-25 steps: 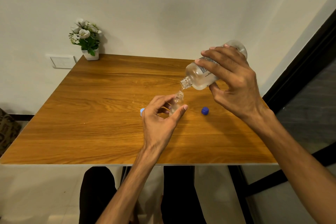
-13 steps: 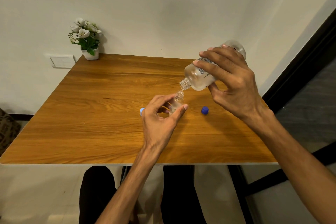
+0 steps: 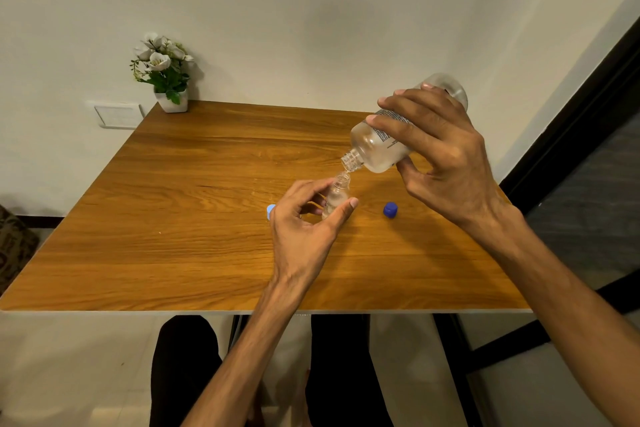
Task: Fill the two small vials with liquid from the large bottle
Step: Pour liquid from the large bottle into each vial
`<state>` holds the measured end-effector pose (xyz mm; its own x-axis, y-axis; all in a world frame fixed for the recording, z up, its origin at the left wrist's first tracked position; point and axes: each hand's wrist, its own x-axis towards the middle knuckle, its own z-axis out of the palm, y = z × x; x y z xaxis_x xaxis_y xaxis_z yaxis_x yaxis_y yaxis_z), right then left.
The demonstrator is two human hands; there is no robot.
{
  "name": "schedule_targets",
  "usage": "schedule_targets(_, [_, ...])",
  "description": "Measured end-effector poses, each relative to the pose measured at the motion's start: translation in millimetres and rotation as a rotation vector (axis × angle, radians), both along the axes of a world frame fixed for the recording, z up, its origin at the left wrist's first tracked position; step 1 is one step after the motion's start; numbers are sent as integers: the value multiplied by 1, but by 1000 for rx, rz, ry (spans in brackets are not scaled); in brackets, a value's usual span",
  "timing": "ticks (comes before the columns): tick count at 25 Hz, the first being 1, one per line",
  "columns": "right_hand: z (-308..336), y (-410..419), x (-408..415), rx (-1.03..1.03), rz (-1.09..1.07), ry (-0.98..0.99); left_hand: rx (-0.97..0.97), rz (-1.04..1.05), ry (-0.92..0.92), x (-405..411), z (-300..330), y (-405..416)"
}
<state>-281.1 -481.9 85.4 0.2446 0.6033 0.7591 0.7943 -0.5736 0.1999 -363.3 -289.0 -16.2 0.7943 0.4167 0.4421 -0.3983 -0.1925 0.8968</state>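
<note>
Right hand (image 3: 446,163) grips tilted large bottle (image 3: 377,149) above left hand's (image 3: 304,229) vial (image 3: 336,198).

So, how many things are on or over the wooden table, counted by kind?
Large clear plastic bottle, held tilted in right hand: 1
Small clear vial, held in left hand: 1
Blue caps, dark and light, partly hidden: 2
White potted flowers: 1
Total: 5

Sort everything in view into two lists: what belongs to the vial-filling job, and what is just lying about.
Part of the job:
- large bottle, tilted in the right hand
- small vial, held by the left hand
- dark blue cap on the table
- light blue cap, half hidden behind the left hand

Just lying about:
- potted flowers
- wall switch plate
</note>
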Motion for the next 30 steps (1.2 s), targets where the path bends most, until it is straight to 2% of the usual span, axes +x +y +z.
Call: schedule_targets(30, [2, 3, 1, -35, 11, -11, -1, -15, 7, -1, -1, 1])
